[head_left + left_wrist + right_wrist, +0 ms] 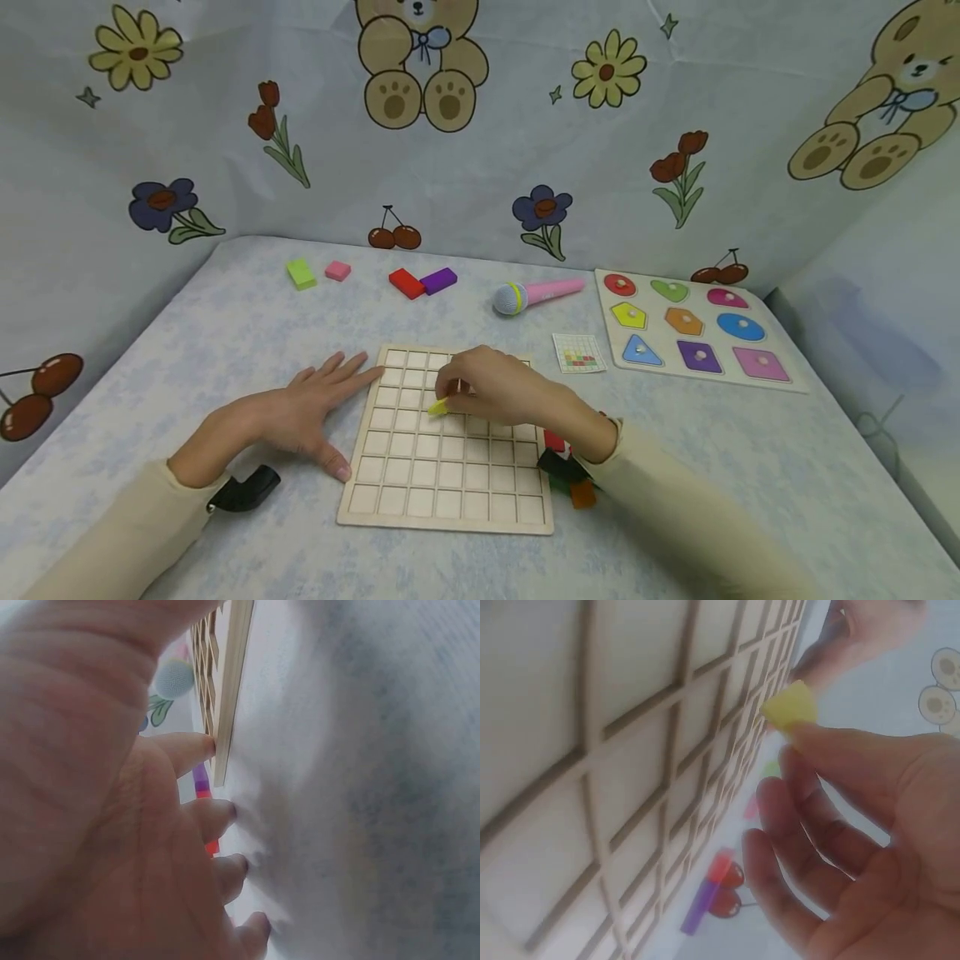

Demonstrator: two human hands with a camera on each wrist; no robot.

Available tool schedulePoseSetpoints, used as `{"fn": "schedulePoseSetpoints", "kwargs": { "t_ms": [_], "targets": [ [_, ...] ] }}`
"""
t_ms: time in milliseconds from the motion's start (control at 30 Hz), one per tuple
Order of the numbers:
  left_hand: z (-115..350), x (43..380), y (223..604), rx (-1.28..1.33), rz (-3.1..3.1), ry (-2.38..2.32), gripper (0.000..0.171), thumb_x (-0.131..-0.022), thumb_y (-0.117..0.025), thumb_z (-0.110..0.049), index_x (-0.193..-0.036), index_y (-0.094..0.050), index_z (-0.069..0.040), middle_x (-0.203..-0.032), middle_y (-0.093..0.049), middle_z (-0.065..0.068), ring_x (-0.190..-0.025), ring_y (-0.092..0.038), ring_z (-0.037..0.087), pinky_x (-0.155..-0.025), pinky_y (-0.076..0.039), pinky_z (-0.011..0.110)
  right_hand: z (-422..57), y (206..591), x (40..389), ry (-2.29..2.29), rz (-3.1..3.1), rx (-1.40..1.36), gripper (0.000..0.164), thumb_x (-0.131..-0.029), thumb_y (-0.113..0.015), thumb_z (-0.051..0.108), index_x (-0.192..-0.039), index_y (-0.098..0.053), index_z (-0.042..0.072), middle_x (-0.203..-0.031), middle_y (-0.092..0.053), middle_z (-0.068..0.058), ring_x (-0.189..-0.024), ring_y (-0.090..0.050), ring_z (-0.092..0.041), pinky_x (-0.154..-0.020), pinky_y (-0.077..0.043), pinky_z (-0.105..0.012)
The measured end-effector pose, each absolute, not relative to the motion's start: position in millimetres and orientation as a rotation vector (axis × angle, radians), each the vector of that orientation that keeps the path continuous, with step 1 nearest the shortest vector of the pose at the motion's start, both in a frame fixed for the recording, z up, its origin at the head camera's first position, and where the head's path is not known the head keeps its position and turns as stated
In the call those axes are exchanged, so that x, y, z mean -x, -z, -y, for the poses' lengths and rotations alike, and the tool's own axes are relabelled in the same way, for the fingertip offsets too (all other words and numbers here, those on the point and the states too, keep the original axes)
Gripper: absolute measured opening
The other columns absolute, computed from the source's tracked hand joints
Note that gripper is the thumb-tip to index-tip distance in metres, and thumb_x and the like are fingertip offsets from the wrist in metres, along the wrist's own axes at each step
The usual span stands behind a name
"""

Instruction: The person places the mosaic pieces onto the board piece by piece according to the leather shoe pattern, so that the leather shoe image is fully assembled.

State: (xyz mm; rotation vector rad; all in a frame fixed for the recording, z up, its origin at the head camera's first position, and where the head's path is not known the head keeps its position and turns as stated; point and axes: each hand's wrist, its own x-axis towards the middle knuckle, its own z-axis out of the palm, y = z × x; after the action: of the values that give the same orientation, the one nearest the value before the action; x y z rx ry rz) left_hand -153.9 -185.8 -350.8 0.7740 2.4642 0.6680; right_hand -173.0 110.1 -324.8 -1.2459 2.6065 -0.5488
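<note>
A square wooden grid board (442, 523) with rows of shallow square cells lies flat on the table. My right hand (498, 387) is over the board's upper middle, pinching a small yellow piece (791, 706) between thumb and index finger. The piece stands close over the cells, and its other fingers are loosely bent in the right wrist view. My left hand (306, 417) rests on the table at the board's left side, fingers spread. Its thumb and index fingertip touch the board's left edge.
Green (302, 274), pink (337, 271), red (407, 283) and purple (438, 281) blocks lie at the back. A toy microphone (536, 294), a small pattern card (579, 353) and a shape puzzle board (697, 329) sit to the right. More blocks (582, 493) lie partly hidden under my right wrist.
</note>
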Motion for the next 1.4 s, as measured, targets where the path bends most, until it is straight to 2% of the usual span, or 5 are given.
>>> {"fn": "schedulePoseSetpoints", "kwargs": {
  "t_ms": [167, 433, 900, 1167, 1400],
  "targets": [
    [187.4, 154.3, 352.0, -0.76, -2.467, -0.661, 0.13, -0.062, -0.088, -0.061, -0.161, -0.019, -0.015, -0.168, -0.003, 0.022, -0.151, 0.007, 0.051, -0.112, 0.0, 0.075, -92.4, 324.9, 176.9, 0.548, -2.562, 1.253, 0.005, -0.094, -0.07, 0.011, -0.09, -0.069, 0.015, -0.079, -0.062, 0.007, -0.072, -0.054, -0.007, -0.064, -0.045, -0.02],
    [187.2, 153.7, 352.3, -0.785, -2.472, -0.654, 0.129, -0.062, -0.088, -0.061, -0.162, -0.018, -0.016, -0.167, -0.003, 0.022, -0.151, 0.007, 0.052, -0.112, -0.001, 0.076, -71.7, 329.4, 177.6, 0.492, -2.535, 1.203, 0.006, -0.094, -0.07, 0.012, -0.09, -0.068, 0.017, -0.079, -0.064, 0.009, -0.069, -0.054, -0.006, -0.063, -0.044, -0.019],
    [187.5, 155.2, 355.0, -0.783, -2.483, -0.645, 0.13, -0.062, -0.088, -0.062, -0.162, -0.018, -0.017, -0.167, -0.002, 0.022, -0.151, 0.007, 0.052, -0.112, 0.0, 0.076, -68.6, 335.4, 172.4, 0.348, -2.588, 1.246, 0.006, -0.095, -0.069, 0.016, -0.095, -0.073, 0.02, -0.083, -0.065, 0.012, -0.078, -0.057, -0.003, -0.068, -0.047, -0.019],
    [185.6, 156.1, 356.5, -0.785, -2.474, -0.644, 0.129, -0.063, -0.088, -0.061, -0.162, -0.017, -0.017, -0.168, -0.002, 0.022, -0.151, 0.007, 0.052, -0.111, 0.0, 0.076, -92.0, 327.6, 168.8, 0.4, -2.588, 1.234, 0.013, -0.097, -0.065, 0.016, -0.107, -0.074, 0.016, -0.096, -0.072, 0.008, -0.085, -0.062, -0.004, -0.075, -0.051, -0.022],
    [187.2, 156.7, 358.3, -0.779, -2.495, -0.625, 0.131, -0.06, -0.087, -0.065, -0.161, -0.019, -0.017, -0.168, -0.003, 0.022, -0.151, 0.006, 0.052, -0.112, 0.0, 0.076, -130.6, 326.6, 166.5, 0.468, -2.66, 1.119, 0.012, -0.096, -0.068, 0.021, -0.107, -0.073, 0.017, -0.1, -0.071, 0.01, -0.088, -0.063, -0.004, -0.079, -0.052, -0.024]
  ]
}}
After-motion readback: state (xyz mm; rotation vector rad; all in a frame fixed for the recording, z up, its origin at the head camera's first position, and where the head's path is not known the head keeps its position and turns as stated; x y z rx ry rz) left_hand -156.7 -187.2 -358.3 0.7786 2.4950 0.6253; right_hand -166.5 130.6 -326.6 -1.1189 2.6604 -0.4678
